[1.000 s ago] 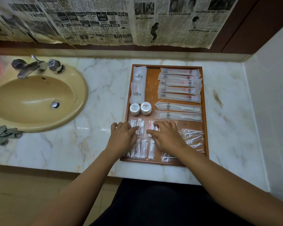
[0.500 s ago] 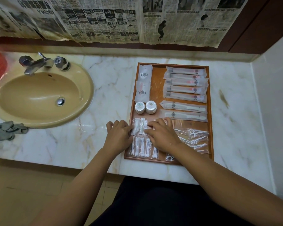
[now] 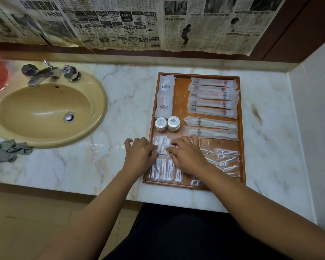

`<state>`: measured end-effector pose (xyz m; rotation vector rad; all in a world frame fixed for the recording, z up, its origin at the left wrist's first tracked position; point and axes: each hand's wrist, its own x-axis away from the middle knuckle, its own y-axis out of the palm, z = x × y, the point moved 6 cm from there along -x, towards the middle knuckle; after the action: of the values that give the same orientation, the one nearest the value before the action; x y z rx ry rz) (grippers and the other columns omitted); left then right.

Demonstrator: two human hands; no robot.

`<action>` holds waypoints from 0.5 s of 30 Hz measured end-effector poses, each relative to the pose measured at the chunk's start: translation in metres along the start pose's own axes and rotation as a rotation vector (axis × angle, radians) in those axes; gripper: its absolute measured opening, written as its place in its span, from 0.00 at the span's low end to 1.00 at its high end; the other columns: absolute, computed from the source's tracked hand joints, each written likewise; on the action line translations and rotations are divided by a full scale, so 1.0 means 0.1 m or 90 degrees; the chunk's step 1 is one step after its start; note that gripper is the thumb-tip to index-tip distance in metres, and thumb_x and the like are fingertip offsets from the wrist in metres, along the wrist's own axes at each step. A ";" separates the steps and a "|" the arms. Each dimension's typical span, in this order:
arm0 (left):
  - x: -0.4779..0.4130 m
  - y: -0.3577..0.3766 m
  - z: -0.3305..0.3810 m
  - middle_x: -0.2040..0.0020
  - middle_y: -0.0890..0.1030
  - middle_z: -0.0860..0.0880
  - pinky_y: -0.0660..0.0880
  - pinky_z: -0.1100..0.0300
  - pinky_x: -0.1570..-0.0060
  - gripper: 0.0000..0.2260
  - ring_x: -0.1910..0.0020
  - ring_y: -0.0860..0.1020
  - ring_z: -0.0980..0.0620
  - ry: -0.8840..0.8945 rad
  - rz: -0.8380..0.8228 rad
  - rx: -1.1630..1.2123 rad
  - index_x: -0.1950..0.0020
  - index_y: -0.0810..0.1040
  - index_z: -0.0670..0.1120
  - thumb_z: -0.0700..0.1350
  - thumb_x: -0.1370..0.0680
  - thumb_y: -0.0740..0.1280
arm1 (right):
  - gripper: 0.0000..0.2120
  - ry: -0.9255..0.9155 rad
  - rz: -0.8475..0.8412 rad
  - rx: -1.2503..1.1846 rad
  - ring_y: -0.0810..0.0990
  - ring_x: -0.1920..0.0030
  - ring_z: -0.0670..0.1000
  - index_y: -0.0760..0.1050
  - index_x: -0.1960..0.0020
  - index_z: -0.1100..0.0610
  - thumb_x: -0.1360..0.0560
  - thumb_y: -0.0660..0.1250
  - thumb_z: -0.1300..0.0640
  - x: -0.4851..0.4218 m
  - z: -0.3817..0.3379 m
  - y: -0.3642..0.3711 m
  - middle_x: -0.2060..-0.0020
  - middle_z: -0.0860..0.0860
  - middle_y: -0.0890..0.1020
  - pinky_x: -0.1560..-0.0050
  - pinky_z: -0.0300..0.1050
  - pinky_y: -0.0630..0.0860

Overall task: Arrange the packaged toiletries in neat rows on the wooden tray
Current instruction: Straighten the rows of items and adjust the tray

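Basin (image 3: 45, 113) and grey cloth (image 3: 8, 150) lie well left of the wooden tray (image 3: 241, 128) and play no part. Left hand (image 3: 140, 156) sits at the tray's near-left corner, fingers bent against the left edge of a cotton swab packet (image 3: 162, 145); whether it pinches or only butts the packet cannot be told. Right hand (image 3: 188, 156) rests on the same packet from the right, fingers extended and nearly flat, gripping nothing. Opposed contact likely serves to square the packet above the near row of swab packets (image 3: 163, 171). Floss pick packets (image 3: 225, 158) occupy the tray's near-right corner; toothbrush packets (image 3: 212, 96) fill its far-right corner in a stacked row.
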<state>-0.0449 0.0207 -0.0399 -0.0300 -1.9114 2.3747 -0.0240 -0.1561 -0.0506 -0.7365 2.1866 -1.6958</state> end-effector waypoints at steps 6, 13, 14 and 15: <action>-0.04 0.05 0.03 0.54 0.81 0.53 0.58 0.45 0.39 0.09 0.49 0.79 0.48 -0.029 -0.032 0.010 0.49 0.85 0.54 0.55 0.26 0.76 | 0.11 0.001 -0.003 0.002 0.73 0.37 0.56 0.83 0.41 0.43 0.23 0.69 0.49 -0.01 0.00 0.01 0.42 0.48 0.79 0.29 0.64 0.53; -0.02 0.04 0.03 0.56 0.81 0.53 0.60 0.44 0.41 0.12 0.50 0.78 0.47 -0.072 -0.027 -0.052 0.54 0.84 0.53 0.61 0.27 0.74 | 0.12 -0.017 -0.019 0.007 0.73 0.37 0.56 0.83 0.41 0.42 0.24 0.70 0.49 -0.02 -0.02 0.01 0.41 0.48 0.78 0.29 0.66 0.54; -0.02 0.05 0.02 0.55 0.81 0.52 0.60 0.43 0.41 0.13 0.49 0.78 0.47 -0.086 -0.029 -0.070 0.53 0.84 0.53 0.62 0.27 0.73 | 0.12 -0.015 -0.019 0.007 0.73 0.37 0.56 0.83 0.41 0.42 0.24 0.70 0.49 -0.02 -0.02 0.01 0.41 0.48 0.78 0.29 0.65 0.54; -0.01 0.05 0.02 0.54 0.81 0.51 0.60 0.43 0.42 0.15 0.49 0.78 0.46 -0.096 -0.030 -0.087 0.52 0.84 0.53 0.63 0.27 0.73 | 0.12 -0.012 -0.019 0.008 0.72 0.37 0.56 0.83 0.41 0.42 0.24 0.70 0.48 -0.02 -0.02 0.01 0.42 0.48 0.78 0.29 0.65 0.54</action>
<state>-0.0440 0.0179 -0.0445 0.1880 -2.1117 2.2719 -0.0235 -0.1531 -0.0511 -0.7827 2.1605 -1.7084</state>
